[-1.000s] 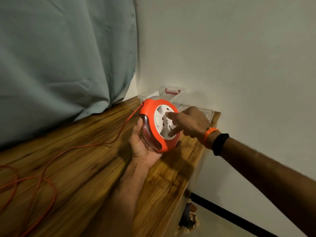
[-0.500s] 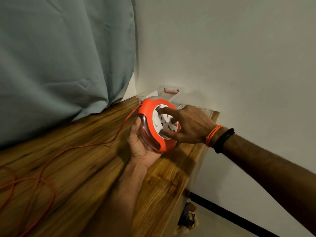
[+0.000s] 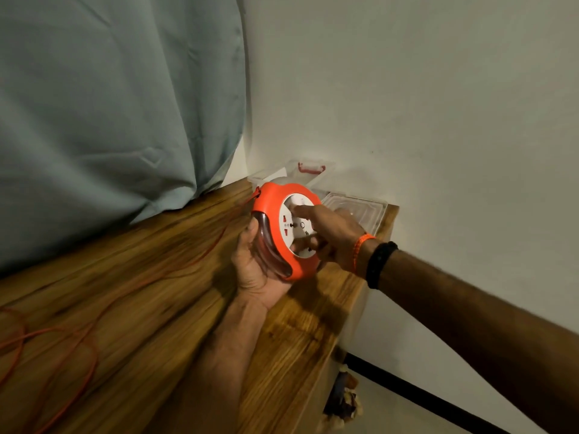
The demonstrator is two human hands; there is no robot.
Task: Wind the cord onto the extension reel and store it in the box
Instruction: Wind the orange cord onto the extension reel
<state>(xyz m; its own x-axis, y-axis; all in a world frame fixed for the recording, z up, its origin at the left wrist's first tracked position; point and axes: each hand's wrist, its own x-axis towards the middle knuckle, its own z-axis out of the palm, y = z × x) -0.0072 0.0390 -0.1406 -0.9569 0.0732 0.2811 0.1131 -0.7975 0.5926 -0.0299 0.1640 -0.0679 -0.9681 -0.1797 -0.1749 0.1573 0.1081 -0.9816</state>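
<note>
An orange extension reel [image 3: 273, 211] with a white socket face is held upright above the wooden table [image 3: 141, 277]. My left hand [image 3: 253, 270] cups its back and underside. My right hand [image 3: 332, 233] rests on the white face, index finger and thumb pressed to the disc. A thin orange cord [image 3: 78, 336] leaves the reel's top left and trails in loose loops across the table to the lower left. Behind the reel, against the wall, stands a clear plastic box [image 3: 272, 177] with a red latch; its clear lid [image 3: 360, 208] lies beside it.
A grey-green curtain [image 3: 109, 104] hangs along the table's far side. The white wall [image 3: 423, 120] closes the right. The table's right edge drops to the floor, where a small cluttered object [image 3: 343, 399] lies near a black skirting strip.
My right hand has turned on the white disc, its fingers shifting round the face. The cord on the table has shifted slightly. My left hand keeps holding the reel in place.
</note>
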